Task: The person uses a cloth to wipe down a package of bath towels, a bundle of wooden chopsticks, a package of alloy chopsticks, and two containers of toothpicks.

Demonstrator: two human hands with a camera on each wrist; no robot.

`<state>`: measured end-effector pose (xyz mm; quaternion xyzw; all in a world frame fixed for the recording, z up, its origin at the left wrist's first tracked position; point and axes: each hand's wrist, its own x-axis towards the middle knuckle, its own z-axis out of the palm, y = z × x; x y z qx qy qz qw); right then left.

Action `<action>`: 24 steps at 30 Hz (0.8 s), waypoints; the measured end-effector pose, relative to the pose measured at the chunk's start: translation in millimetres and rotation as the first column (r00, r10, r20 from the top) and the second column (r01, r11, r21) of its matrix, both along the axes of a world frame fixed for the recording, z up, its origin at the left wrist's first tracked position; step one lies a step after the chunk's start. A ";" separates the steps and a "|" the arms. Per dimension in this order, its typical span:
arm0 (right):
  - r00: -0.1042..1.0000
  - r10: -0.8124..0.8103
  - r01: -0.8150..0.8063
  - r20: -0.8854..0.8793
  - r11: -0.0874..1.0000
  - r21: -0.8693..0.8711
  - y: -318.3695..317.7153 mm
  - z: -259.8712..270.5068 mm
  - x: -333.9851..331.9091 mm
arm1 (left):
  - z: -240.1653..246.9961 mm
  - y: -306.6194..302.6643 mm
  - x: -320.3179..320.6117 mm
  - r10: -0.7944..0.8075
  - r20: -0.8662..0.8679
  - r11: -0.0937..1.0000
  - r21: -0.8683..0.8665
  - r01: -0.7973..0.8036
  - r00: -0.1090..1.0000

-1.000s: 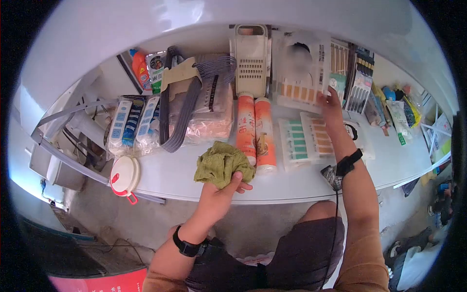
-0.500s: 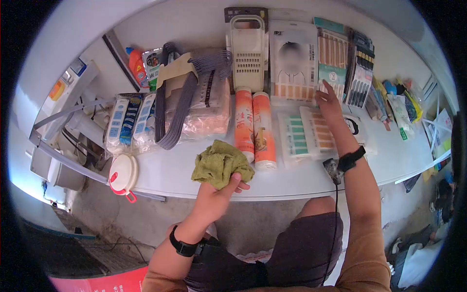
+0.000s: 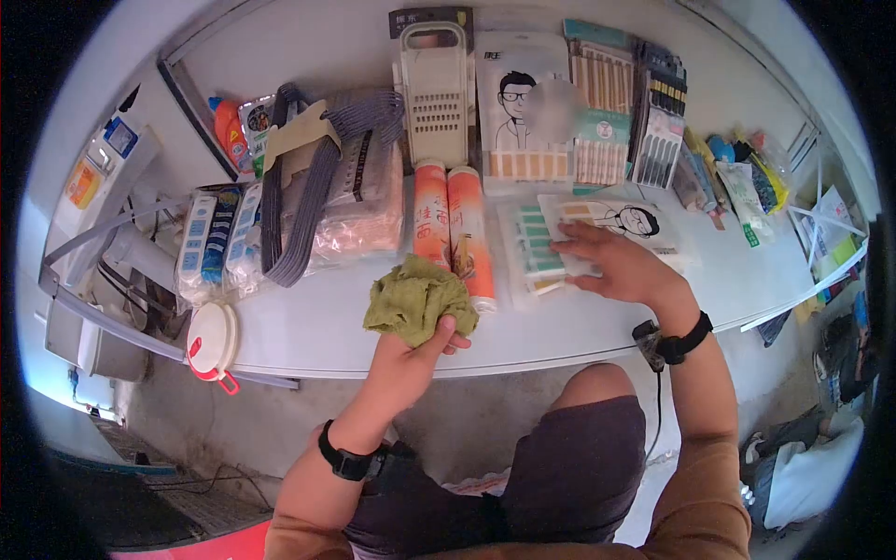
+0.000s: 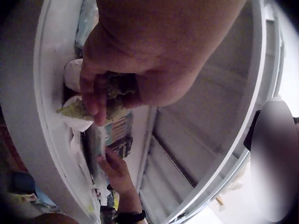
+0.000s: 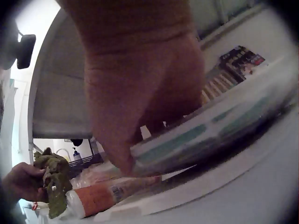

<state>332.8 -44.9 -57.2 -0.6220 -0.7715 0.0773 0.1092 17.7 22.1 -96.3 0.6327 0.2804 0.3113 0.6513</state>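
Observation:
A crumpled green cloth (image 3: pixel 420 301) is in my left hand (image 3: pixel 406 364), held at the table's front edge near two orange-and-white rolls (image 3: pixel 469 229). The left wrist view shows my curled fingers around the cloth (image 4: pixel 114 109). My right hand (image 3: pixel 621 271) lies with spread fingers over flat clear packs, one with green strips (image 3: pixel 534 235) and one printed with a cartoon man (image 3: pixel 635 222). In the right wrist view the green-striped pack (image 5: pixel 173 144) lies beside my thumb, its near edge tilted; my other fingertips are hidden there.
A packaged grater (image 3: pixel 439 117), an upright pack with a cartoon man (image 3: pixel 527 154) and packs of sticks (image 3: pixel 602 140) stand along the back. Bagged goods and a grey strap (image 3: pixel 308 187) lie left, beside a round white container (image 3: pixel 213 338). Small bags (image 3: pixel 756 187) lie right.
My right hand has left the upright pack and come down to the flat packs. The lying cartoon pack has shifted left over the others. My left hand still holds the cloth.

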 end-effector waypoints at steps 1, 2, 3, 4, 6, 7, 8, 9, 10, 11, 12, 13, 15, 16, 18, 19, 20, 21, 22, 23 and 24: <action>0.999 0.024 -0.023 -0.022 0.999 0.044 -1.0 3.9 0.8 | -0.2 0.2 1.2 0.000 -0.001 1.000 -0.002 0.000 1.000; 1.000 0.025 -0.025 -0.017 0.999 0.048 -1.4 7.8 1.4 | 0.3 0.1 1.5 0.001 0.004 1.000 0.002 -0.001 1.000; 0.999 0.002 0.005 -0.044 0.988 0.152 -2.0 11.6 1.9 | 0.5 -0.6 1.5 0.001 0.004 1.000 -0.003 -0.001 1.000; 0.997 -0.018 0.036 -0.074 0.967 0.252 -3.4 15.1 1.7 | 0.3 -1.7 1.4 0.000 0.004 1.000 -0.010 0.000 1.000; 0.990 -0.117 0.137 -0.080 0.934 0.329 -9.5 23.0 -0.3 | 1.0 -2.2 0.1 -0.012 -0.002 1.000 -0.027 0.012 1.000; 0.972 -0.213 0.234 -0.096 0.883 0.407 -12.4 28.1 -1.2 | 2.7 -1.5 0.2 -0.025 -0.009 0.999 -0.041 0.025 1.000; 0.973 -0.212 0.232 -0.094 0.882 0.409 -16.0 33.7 -3.3 | 8.2 -2.0 0.9 -0.025 -0.007 0.999 -0.039 0.025 1.000; 0.977 -0.182 0.211 -0.106 0.847 0.487 -20.8 38.4 -7.3 | 16.3 -3.8 1.0 -0.048 0.102 0.948 -0.309 0.078 0.994; 0.982 -0.148 0.187 -0.116 0.807 0.560 -24.3 40.4 -11.6 | 20.8 -5.2 0.8 -0.036 0.213 0.823 -0.548 0.150 0.976; 0.983 -0.140 0.180 -0.115 0.808 0.561 -26.8 40.2 -16.2 | 21.2 -5.9 0.9 -0.029 0.214 0.824 -0.548 0.145 0.976; 0.997 -0.045 0.073 -0.063 0.807 0.585 -29.5 39.2 -21.7 | 21.5 -6.5 1.5 -0.090 0.323 0.715 -0.637 0.287 0.942; 0.999 0.049 -0.034 -0.008 0.796 0.604 -31.9 37.7 -27.4 | 22.0 -6.7 2.2 -0.132 0.436 0.582 -0.693 0.425 0.890; 0.965 0.230 -0.260 0.124 0.800 0.541 -37.5 28.0 -42.8 | 25.7 -6.2 4.5 -0.122 0.540 0.478 -0.704 0.526 0.833; 0.942 0.324 -0.330 0.089 0.840 0.431 -40.6 29.2 -53.5 | 27.0 -6.8 5.9 -0.103 0.635 0.367 -0.691 0.623 0.765; 0.912 0.409 -0.400 0.037 0.863 0.310 -44.5 26.8 -77.1 | 26.8 -12.0 7.7 -0.078 0.626 0.374 -0.703 0.605 0.776; 0.878 0.479 -0.457 -0.004 0.840 0.293 -45.1 22.6 -88.1 | 26.2 -13.6 8.1 -0.060 0.615 0.385 -0.713 0.586 0.786; 0.839 0.542 -0.510 -0.048 0.814 0.278 -46.3 19.5 -97.7 | 19.1 -13.6 8.4 -0.060 0.614 0.378 -0.716 0.587 0.787; 0.842 0.537 -0.505 -0.049 0.818 0.275 -47.1 18.2 -105.8 | 7.3 -11.9 9.6 -0.036 0.603 0.398 -0.723 0.565 0.797; 0.822 0.568 -0.546 -0.026 0.802 0.244 -47.8 17.5 -113.1 | 0.1 -11.6 10.8 -0.014 0.592 0.418 -0.729 0.543 0.806; 0.801 0.599 -0.585 -0.004 0.783 0.212 -48.5 17.2 -118.0 | 1.8 -13.5 11.4 -0.019 0.592 0.413 -0.729 0.545 0.806; 0.804 0.594 -0.580 -0.004 0.786 0.212 -49.1 17.3 -121.1 | 5.6 -15.8 11.5 -0.011 0.500 0.465 -0.764 0.448 0.866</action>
